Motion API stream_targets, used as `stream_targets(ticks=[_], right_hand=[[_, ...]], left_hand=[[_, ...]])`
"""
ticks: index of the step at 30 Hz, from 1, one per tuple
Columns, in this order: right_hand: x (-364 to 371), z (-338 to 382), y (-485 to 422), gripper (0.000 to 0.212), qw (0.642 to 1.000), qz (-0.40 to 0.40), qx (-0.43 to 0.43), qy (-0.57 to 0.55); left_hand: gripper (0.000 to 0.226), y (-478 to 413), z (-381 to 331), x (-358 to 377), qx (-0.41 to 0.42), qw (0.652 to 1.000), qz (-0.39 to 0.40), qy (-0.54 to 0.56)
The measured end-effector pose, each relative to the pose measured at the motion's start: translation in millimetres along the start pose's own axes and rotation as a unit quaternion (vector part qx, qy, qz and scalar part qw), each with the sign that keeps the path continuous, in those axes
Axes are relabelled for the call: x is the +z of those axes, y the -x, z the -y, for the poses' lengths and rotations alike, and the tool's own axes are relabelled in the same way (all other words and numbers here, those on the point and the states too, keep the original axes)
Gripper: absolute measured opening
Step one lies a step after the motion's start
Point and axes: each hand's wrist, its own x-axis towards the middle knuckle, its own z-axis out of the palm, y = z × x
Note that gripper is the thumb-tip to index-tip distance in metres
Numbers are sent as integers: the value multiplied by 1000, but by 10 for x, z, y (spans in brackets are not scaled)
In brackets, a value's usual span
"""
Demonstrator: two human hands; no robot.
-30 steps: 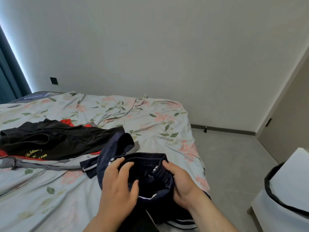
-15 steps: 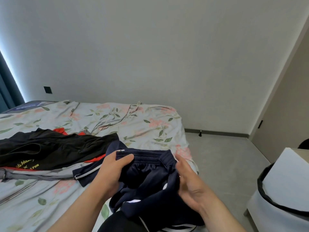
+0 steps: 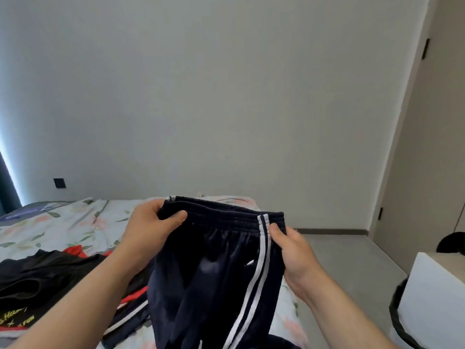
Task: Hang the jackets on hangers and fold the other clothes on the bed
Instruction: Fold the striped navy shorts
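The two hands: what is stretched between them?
In the head view, the elastic waistband of the navy striped pants spans from the left hand to the right hand, each gripping one end.

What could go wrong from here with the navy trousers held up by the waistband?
The navy trousers hang bunched from the waistband, which the left hand and right hand grip; folded like this, they may end crooked. Their legs trail beside the black garment on the bed and could drag it.
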Motion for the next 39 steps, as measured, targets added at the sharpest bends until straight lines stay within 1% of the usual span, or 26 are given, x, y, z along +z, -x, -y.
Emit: stream_targets(ticks=[2,4,6,7,8,9,11,13,14,15,17,19,20,22,24,25,26,27,29,30,32,33,34,36,38,39], right_hand=[[13,338,-153,30,999,-20,-29,17],[52,685,-270,29,996,-43,-66,40],[137,1014,-328,33,990,-16,-115,77],[185,1156,-342,40,985,-5,-130,109],[216,1282,-370,45,979,-10,-143,147],[231,1409,-396,43,970,-32,-157,182],[220,1676,-476,27,956,-82,-184,214],[163,1952,-594,30,952,-101,-201,210],[153,2114,-632,30,948,-98,-207,220],[143,2204,-659,28,944,-91,-212,234],[176,2520,-729,19,935,-78,-233,257],[217,2818,-787,12,925,-90,-260,260],[244,2981,-803,12,924,-97,-274,250],[342,3305,-778,20,927,-95,-289,218],[445,3594,-725,29,925,-71,-301,222],[496,3714,-695,28,921,-56,-309,232],[537,3821,-664,22,918,-43,-315,238],[576,3922,-612,17,917,-32,-317,240],[623,4088,-545,31,913,-22,-320,250],[648,4169,-533,31,912,-26,-319,255],[699,4308,-508,16,907,-52,-326,262],[722,4373,-498,15,905,-71,-331,256],[742,4419,-502,18,906,-91,-331,248],[780,4476,-506,21,911,-125,-320,229],[825,4483,-531,23,924,-154,-288,199],[855,4465,-545,25,935,-167,-258,176]], left_hand=[[15,-216,-259,-25,19,1000,-3,25],[16,-394,-534,-44,25,999,4,47],[11,-542,-797,-55,47,998,5,38],[9,-602,-928,-67,58,998,2,34],[8,-667,-1052,-90,65,997,3,36],[8,-724,-1174,-125,69,997,12,42],[8,-836,-1405,-232,66,995,49,61],[6,-934,-1613,-367,58,990,92,85],[14,-987,-1716,-443,56,987,113,95],[20,-1013,-1756,-500,51,984,133,105],[20,-1118,-1976,-668,61,977,166,115],[11,-1214,-2194,-814,71,975,176,114],[9,-1266,-2334,-898,73,976,171,112],[11,-1373,-2615,-1061,76,979,167,90],[16,-1454,-2914,-1217,77,979,178,55],[18,-1490,-3046,-1288,83,980,179,37],[18,-1525,-3167,-1350,93,982,165,15],[15,-1555,-3283,-1399,111,985,132,-14],[8,-1623,-3473,-1465,163,981,42,-93],[9,-1665,-3556,-1489,191,972,-4,-139],[18,-1737,-3687,-1521,239,939,-81,-235],[22,-1764,-3738,-1536,252,923,-105,-272],[24,-1777,-3763,-1547,255,912,-120,-298],[25,-1813,-3766,-1558,238,907,-126,-322],[27,-1847,-3698,-1548,200,924,-125,-300],[29,-1848,-3658,-1536,170,942,-125,-260]])
